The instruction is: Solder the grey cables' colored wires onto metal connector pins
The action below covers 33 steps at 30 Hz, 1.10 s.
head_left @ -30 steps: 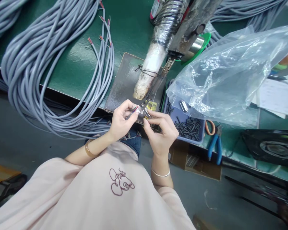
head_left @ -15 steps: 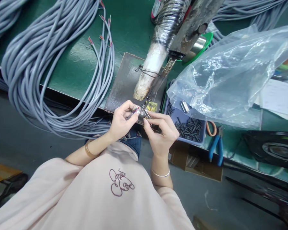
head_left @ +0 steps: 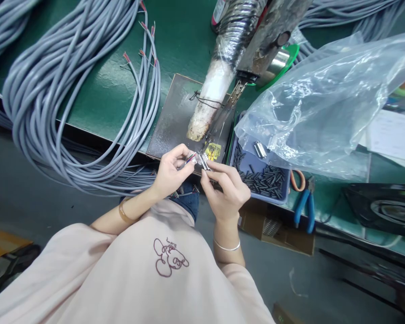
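My left hand (head_left: pixel 170 173) is closed in a pinch on the stripped end of a grey cable, its red and coloured wire tips showing at my fingertips. My right hand (head_left: pixel 227 189) is closed on a small black connector with metal pins (head_left: pixel 204 161), held against those wire tips. Both hands meet at the front edge of a dark metal plate (head_left: pixel 175 117), just under the tip of a taped, wrapped tool (head_left: pixel 216 90) that slants down from above.
Thick coils of grey cable (head_left: pixel 54 90) cover the green bench (head_left: pixel 101 94) at the left. A blue tray (head_left: pixel 283 192) of small black parts sits right of my hands, under a clear plastic bag (head_left: pixel 324 103). Blue-handled pliers (head_left: pixel 303 204) lie further right.
My right hand has shifted slightly left and up, bringing the connector closer to the wire ends. My left hand has hardly moved.
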{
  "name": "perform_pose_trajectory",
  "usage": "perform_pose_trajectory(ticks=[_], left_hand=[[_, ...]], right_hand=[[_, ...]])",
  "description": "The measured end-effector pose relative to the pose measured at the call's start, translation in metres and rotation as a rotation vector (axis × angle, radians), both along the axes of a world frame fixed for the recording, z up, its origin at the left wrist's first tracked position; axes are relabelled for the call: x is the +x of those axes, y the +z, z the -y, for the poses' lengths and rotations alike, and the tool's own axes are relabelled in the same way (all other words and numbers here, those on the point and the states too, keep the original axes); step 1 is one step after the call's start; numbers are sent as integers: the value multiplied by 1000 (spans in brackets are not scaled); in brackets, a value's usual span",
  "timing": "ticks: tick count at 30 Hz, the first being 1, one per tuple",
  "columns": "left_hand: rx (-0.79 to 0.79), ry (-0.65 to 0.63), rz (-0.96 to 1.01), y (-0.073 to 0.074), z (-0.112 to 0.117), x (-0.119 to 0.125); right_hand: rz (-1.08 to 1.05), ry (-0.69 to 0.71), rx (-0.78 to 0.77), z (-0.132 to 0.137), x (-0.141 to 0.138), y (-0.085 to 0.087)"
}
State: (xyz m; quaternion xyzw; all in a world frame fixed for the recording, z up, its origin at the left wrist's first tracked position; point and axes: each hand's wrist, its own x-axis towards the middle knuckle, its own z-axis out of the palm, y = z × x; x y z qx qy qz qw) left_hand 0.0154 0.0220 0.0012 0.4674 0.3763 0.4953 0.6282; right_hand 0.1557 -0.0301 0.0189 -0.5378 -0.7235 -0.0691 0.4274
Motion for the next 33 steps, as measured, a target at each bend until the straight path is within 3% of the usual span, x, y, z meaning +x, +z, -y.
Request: perform_pose_trajectory(ticks=[12,18,23,24,29,33], left_hand=[[-61,-61,43,6,7,-6],[-233,-226,192,10,9,-15],[-269,-302,234,9,12,-18],[-264,-307,232,8,12,-19],[-228,-336,202,7,16,-19],[-213,-339,221,5,18,-19]], right_hand=[[-34,-42,18,11,-3,1],[-425,-98,-340,21,-2,3],[-550,-301,-22,29,-7,18],[-522,-291,-34,29,-8,21],[-432,-87,-374,17,-17,26],[-536,-27,-377,10,-19,19]])
